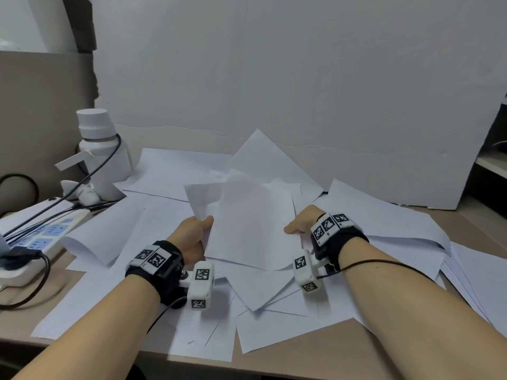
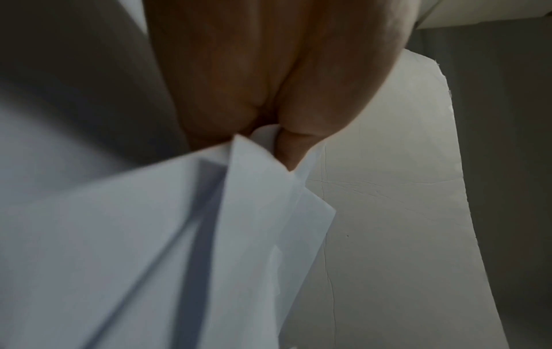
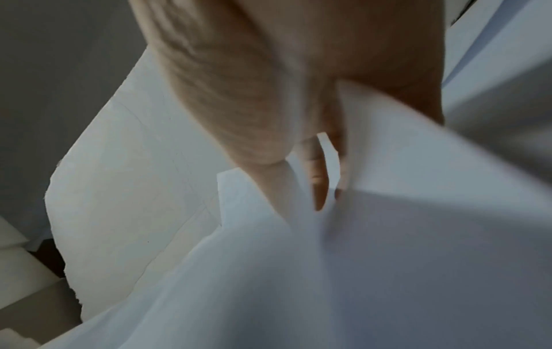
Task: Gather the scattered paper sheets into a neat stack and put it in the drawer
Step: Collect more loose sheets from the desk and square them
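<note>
Many white paper sheets (image 1: 384,226) lie scattered and overlapping across the desk (image 1: 323,349). In the middle I hold a small loose bundle of sheets (image 1: 247,220) raised off the pile, its edges not aligned. My left hand (image 1: 196,231) pinches the bundle's left edge, thumb on top. In the left wrist view the thumb (image 2: 291,146) presses on the fanned sheets (image 2: 179,236). My right hand (image 1: 300,222) grips the right edge. Its fingers (image 3: 316,179) lie among the sheets (image 3: 388,248) in the blurred right wrist view. No drawer is in view.
A white bottle (image 1: 103,149) stands at the back left, with a power strip (image 1: 46,231) and black cables (image 1: 90,174) beside it. A white board (image 1: 301,91) closes off the back of the desk. A shelf (image 1: 491,163) sits at the far right.
</note>
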A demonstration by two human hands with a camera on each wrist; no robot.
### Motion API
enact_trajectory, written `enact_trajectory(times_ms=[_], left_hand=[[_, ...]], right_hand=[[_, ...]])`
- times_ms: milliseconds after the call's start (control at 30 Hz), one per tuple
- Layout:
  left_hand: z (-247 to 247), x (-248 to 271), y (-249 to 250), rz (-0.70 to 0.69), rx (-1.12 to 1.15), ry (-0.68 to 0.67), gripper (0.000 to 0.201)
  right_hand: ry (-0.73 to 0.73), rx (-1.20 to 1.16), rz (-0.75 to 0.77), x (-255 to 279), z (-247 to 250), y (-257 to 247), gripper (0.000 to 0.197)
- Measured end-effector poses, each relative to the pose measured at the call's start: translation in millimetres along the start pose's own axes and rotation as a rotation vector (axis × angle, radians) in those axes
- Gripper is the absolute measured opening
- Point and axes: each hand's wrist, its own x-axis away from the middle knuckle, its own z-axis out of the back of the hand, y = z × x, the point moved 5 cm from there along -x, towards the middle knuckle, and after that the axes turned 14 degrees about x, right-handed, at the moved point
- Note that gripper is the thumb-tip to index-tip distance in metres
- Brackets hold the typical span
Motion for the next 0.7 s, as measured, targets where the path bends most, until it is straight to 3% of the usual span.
enact_trajectory(times_ms=[167, 300, 400, 533, 600, 700], left_hand=[[9.6, -9.7, 6.7, 0.040, 0.085, 0.045, 0.032], [4.8, -13.7, 6.5, 0.111, 0.053, 0.075, 0.047], [7.0, -37.7, 0.4, 0.118, -0.113, 0.098, 0.072], [-3.0, -44.9, 3.6, -0.028, -0.327, 0.139, 0.040], [-0.2, -44.3, 9.1, -0.122, -0.351, 0.137, 0.036], [14.2, -41.2, 19.3, -0.229, -0.320, 0.096, 0.037]], right_hand=[[0.141, 0.004, 0.072, -16.8, 8.5, -4.2, 0.012], [0.066, 0.008, 0.207, -13.6, 3.3, -1.6, 0.009], [0.048, -0.003, 0.280, -11.3, -5.5, -7.5, 0.014], [0.042, -0.060, 0.287, -14.6, -11.2, -10.1, 0.017], [0.086, -0.134, 0.244, -16.6, -3.8, -0.9, 0.016], [0.250, -0.112, 0.055, -26.6, 17.2, 29.1, 0.049]])
